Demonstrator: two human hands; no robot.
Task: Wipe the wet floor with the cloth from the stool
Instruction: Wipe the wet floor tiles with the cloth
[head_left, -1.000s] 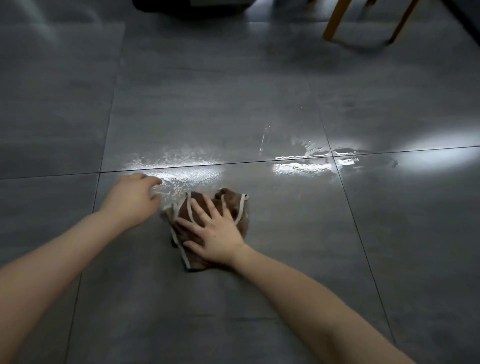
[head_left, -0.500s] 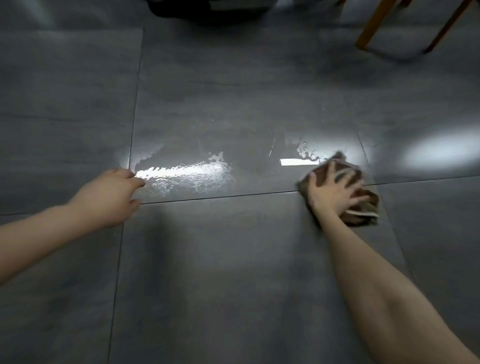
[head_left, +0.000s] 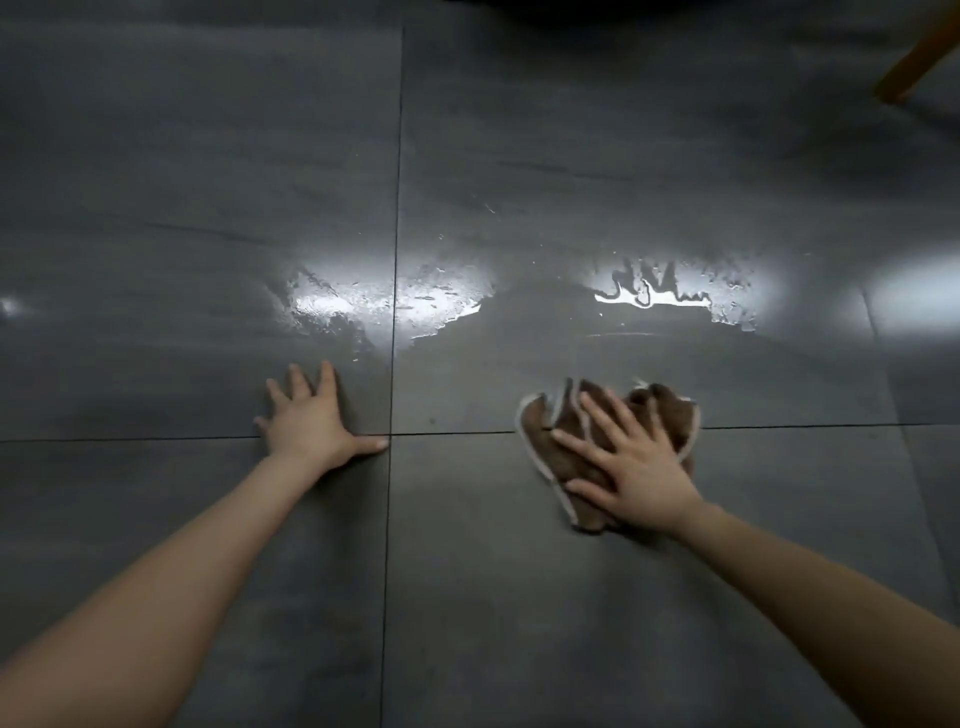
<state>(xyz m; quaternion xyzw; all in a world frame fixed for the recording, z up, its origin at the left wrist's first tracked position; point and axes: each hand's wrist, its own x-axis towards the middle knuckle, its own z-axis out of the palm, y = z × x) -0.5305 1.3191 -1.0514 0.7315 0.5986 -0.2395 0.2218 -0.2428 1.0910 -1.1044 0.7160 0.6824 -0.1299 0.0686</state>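
A crumpled brown cloth (head_left: 561, 452) with a white hem lies on the dark grey tiled floor (head_left: 519, 597), right of centre. My right hand (head_left: 628, 457) presses flat on top of it, fingers spread. My left hand (head_left: 311, 421) rests flat on the bare tile to the left, fingers apart, holding nothing. Beyond both hands shine two wet patches: one (head_left: 384, 301) across the vertical tile joint, the other (head_left: 670, 291) just past the cloth. Thin smeared water film lies between them.
A wooden stool leg (head_left: 914, 62) shows at the top right corner. A dark object's edge (head_left: 623, 8) runs along the top. A bright reflection (head_left: 914, 286) glares on the floor at the far right.
My right hand has pulled the cloth back toward me and leftward from the far right puddle edge. My left hand has flattened onto the tile. The view has shifted left.
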